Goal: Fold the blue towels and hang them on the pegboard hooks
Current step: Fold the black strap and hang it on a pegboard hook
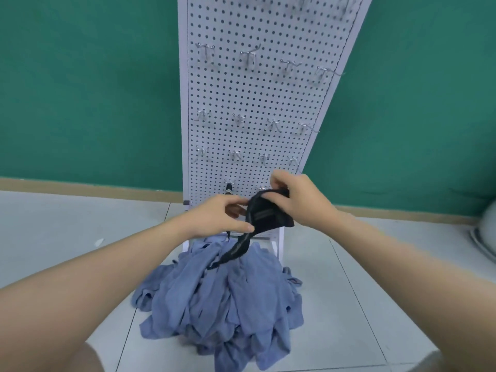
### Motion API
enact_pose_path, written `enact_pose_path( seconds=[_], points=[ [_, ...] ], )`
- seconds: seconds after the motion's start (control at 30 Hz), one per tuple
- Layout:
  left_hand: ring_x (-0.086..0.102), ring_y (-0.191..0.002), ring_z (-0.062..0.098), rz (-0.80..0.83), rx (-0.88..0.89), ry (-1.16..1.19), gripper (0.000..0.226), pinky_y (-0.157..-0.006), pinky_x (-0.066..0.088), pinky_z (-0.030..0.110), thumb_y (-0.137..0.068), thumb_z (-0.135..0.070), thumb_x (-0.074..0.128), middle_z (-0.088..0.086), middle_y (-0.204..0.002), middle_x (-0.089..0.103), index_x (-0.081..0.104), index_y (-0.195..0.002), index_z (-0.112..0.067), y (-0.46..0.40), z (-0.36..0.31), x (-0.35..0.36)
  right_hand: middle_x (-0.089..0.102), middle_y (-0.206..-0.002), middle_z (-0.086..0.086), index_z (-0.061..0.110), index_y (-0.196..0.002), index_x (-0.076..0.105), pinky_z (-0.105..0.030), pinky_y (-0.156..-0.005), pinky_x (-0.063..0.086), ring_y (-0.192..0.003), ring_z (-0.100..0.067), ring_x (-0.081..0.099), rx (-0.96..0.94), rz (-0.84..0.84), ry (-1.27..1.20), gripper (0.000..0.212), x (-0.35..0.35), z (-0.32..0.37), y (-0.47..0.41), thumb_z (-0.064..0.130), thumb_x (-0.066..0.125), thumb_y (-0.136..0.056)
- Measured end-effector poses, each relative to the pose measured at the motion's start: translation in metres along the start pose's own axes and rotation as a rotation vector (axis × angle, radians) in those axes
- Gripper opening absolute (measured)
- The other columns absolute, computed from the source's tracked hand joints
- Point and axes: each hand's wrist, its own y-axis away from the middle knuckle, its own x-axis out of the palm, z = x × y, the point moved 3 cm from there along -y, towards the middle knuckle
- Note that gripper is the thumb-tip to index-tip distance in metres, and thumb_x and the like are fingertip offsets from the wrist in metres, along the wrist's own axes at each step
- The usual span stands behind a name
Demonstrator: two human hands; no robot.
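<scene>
A heap of crumpled blue towels (pixel 222 299) lies on the pale tiled floor at the foot of a white pegboard (pixel 255 98). The board leans against a green wall and carries rows of bare metal hooks (pixel 248 56). Above the heap, both hands hold a small dark cloth item (pixel 264 213) with a strap-like tail hanging down onto the towels. My left hand (pixel 220 216) pinches its left edge. My right hand (pixel 298 197) grips its top right, close to the board's lowest hooks. A small dark thing (pixel 228 188) hangs on one low hook.
The pegboard stands on white legs (pixel 279 242) just behind the towel heap. A wooden skirting (pixel 80 185) runs along the wall. A pale rounded object (pixel 485 232) shows at the right edge. Tiled floor spreads on both sides of the heap.
</scene>
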Motion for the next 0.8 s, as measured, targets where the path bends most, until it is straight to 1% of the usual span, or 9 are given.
enact_pose_path(
  seconds=[0.1,0.17,0.27,0.4,0.5,0.57,0.67,0.73,0.8],
  points=[
    [0.072,-0.108,0.008,-0.057,0.03,0.065,0.039,-0.098,0.054,0.027,-0.093,-0.002,0.067,-0.009,-0.112,0.078,0.072,-0.121,-0.029,-0.002,-0.005,0.002,0.039,-0.065,0.006,0.025,-0.072,0.035,-0.025,-0.058,0.03,-0.061,-0.01,0.03,0.021,-0.122,-0.107,0.044,-0.016,0.004,0.007,0.022,0.072,-0.096],
    [0.073,-0.098,0.004,-0.073,0.021,0.018,0.04,-0.088,0.052,0.02,-0.095,0.004,0.056,-0.012,-0.101,0.079,0.075,-0.104,-0.03,-0.002,-0.007,0.0,0.037,-0.064,0.004,0.022,-0.073,0.035,-0.022,-0.057,0.03,-0.06,-0.009,0.028,0.048,-0.184,-0.157,0.044,-0.02,0.002,0.014,0.022,0.072,-0.096],
    [0.071,-0.084,0.007,-0.007,-0.035,-0.044,0.022,-0.078,0.052,0.018,-0.097,-0.006,0.065,-0.011,-0.09,0.079,0.077,-0.098,-0.025,0.001,0.002,-0.002,0.04,-0.062,-0.001,0.015,-0.077,0.038,-0.018,-0.051,0.031,-0.052,-0.007,0.032,0.103,-0.224,-0.234,0.038,-0.026,-0.009,0.022,0.018,0.068,-0.099],
    [0.069,-0.087,0.017,0.111,-0.11,-0.105,0.011,-0.09,0.056,0.038,-0.098,-0.019,0.069,-0.005,-0.096,0.08,0.078,-0.099,-0.025,0.006,0.024,-0.002,0.036,-0.069,-0.001,0.003,-0.082,0.04,-0.018,-0.055,0.03,-0.057,-0.006,0.028,0.137,-0.278,-0.204,0.035,-0.037,-0.029,0.028,0.018,0.066,-0.1],
    [0.074,-0.088,0.019,0.05,-0.124,-0.079,0.012,-0.084,0.058,0.034,-0.104,-0.02,0.061,-0.004,-0.093,0.079,0.073,-0.1,-0.02,0.006,0.022,-0.007,0.038,-0.069,0.0,0.006,-0.081,0.042,-0.021,-0.055,0.029,-0.058,-0.007,0.029,0.177,-0.219,-0.157,0.038,-0.035,-0.04,0.032,0.025,0.071,-0.097],
    [0.073,-0.076,0.016,-0.012,-0.115,-0.02,0.014,-0.071,0.059,0.03,-0.106,-0.019,0.057,-0.005,-0.082,0.078,0.069,-0.1,-0.016,0.006,0.016,-0.012,0.048,-0.067,0.002,0.009,-0.085,0.048,-0.021,-0.053,0.032,-0.054,-0.006,0.036,0.241,-0.152,-0.182,0.039,-0.032,-0.045,0.032,0.033,0.079,-0.09],
    [0.05,-0.047,0.01,-0.142,-0.095,-0.054,0.018,-0.043,0.039,0.022,-0.108,-0.021,0.053,-0.007,-0.06,0.061,0.065,-0.098,-0.011,0.009,0.004,-0.024,0.075,-0.089,0.002,0.02,-0.105,0.067,-0.029,-0.07,0.059,-0.073,-0.012,0.069,0.399,0.019,-0.187,0.044,-0.021,-0.049,0.032,0.048,0.087,-0.078],
    [0.037,-0.048,0.015,-0.218,-0.059,-0.103,0.02,-0.041,0.03,0.024,-0.108,-0.023,0.053,0.001,-0.063,0.053,0.064,-0.097,-0.012,0.008,-0.002,-0.033,0.079,-0.095,0.005,0.024,-0.107,0.075,-0.032,-0.079,0.062,-0.084,-0.013,0.075,0.438,0.126,-0.156,0.04,-0.014,-0.051,0.033,0.049,0.086,-0.079],
    [0.036,-0.051,0.017,-0.246,-0.027,-0.115,0.02,-0.041,0.03,0.025,-0.108,-0.023,0.052,0.005,-0.066,0.051,0.064,-0.095,-0.014,0.009,-0.01,-0.038,0.08,-0.085,0.004,0.02,-0.098,0.078,-0.025,-0.073,0.06,-0.079,-0.015,0.076,0.448,0.214,-0.209,0.029,-0.007,-0.05,0.036,0.045,0.083,-0.084]
  ],
)
